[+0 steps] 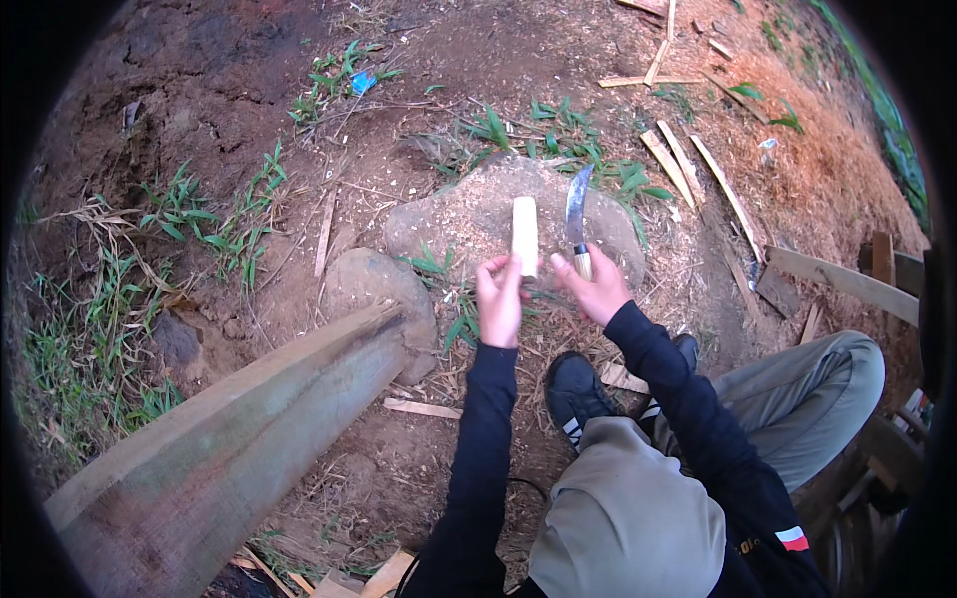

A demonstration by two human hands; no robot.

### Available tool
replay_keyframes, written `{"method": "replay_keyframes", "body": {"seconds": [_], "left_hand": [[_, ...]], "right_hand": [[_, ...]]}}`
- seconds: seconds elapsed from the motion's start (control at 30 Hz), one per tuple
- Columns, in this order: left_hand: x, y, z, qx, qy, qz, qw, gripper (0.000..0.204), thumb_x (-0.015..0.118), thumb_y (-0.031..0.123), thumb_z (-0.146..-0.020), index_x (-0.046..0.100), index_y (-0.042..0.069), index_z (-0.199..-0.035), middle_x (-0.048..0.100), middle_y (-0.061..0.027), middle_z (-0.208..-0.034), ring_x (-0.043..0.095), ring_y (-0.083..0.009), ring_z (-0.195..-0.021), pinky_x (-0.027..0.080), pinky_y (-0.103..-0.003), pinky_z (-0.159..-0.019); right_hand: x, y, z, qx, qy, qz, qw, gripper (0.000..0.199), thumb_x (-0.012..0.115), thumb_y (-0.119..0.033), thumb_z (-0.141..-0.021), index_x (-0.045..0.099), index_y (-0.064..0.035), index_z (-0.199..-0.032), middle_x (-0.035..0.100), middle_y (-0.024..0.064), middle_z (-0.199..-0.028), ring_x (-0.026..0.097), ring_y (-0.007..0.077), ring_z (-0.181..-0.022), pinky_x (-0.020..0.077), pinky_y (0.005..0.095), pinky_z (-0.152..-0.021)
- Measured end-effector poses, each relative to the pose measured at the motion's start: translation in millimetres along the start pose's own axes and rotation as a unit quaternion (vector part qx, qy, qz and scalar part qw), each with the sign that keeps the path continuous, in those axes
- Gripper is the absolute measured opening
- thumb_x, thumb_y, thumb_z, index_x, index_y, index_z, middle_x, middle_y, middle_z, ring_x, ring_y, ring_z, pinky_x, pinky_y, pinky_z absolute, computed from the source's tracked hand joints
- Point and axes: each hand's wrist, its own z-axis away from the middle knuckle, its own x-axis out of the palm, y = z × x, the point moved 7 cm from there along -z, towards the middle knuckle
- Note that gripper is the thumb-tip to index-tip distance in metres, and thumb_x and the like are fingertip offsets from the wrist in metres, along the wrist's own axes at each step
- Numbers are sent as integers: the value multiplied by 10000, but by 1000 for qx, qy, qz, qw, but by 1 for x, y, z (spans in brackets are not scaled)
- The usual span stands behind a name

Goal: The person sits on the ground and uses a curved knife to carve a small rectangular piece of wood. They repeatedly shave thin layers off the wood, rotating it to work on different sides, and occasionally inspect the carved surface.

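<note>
My left hand [499, 301] is closed on the lower end of a short pale wood piece [524, 231], which stands nearly upright in the picture with its surface looking freshly cut. In my right hand [598, 287] is a knife with a curved blade [576, 204], gripped by its light handle with a dark collar. The blade points away from me, tip bending to the right. Knife and wood are side by side, apart from each other. Both hands are over a large flat stone [429, 221] sprinkled with shavings.
A thick timber beam [249, 419] slants from the lower left to a smaller round stone [364, 284]. Wood strips [726, 189] lie to the right, near a board [842, 284]. Grass tufts [194, 214] grow at left. My shoe [576, 389] is below the stone.
</note>
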Motion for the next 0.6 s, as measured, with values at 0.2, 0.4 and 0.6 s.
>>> {"method": "replay_keyframes", "body": {"seconds": [0.2,0.4,0.6], "left_hand": [[28,-10,31,-3,-86,74,994,411,577,146,-973,414,-24,-1310,579,-146,-1195,610,-166,-1015,522,-281,-780],[6,54,-1,147,-16,35,988,373,458,334,-1002,524,-10,-1129,578,-141,-1093,616,-242,-987,528,-383,-777],[9,66,-30,151,29,264,952,421,499,240,-981,473,75,-594,550,-89,-564,574,-203,-550,480,-347,-598]], "right_hand": [[-2,16,-5,-100,-29,-107,989,307,779,-161,-825,548,-24,-975,650,36,-802,634,96,-689,520,263,-596],[-8,-15,-3,-57,-187,-19,981,362,727,-54,-838,505,8,-1119,652,76,-817,643,137,-575,534,294,-449],[-12,-52,-28,-146,-134,138,970,391,753,-48,-792,508,-5,-1094,682,108,-837,642,167,-531,510,324,-459]]}}
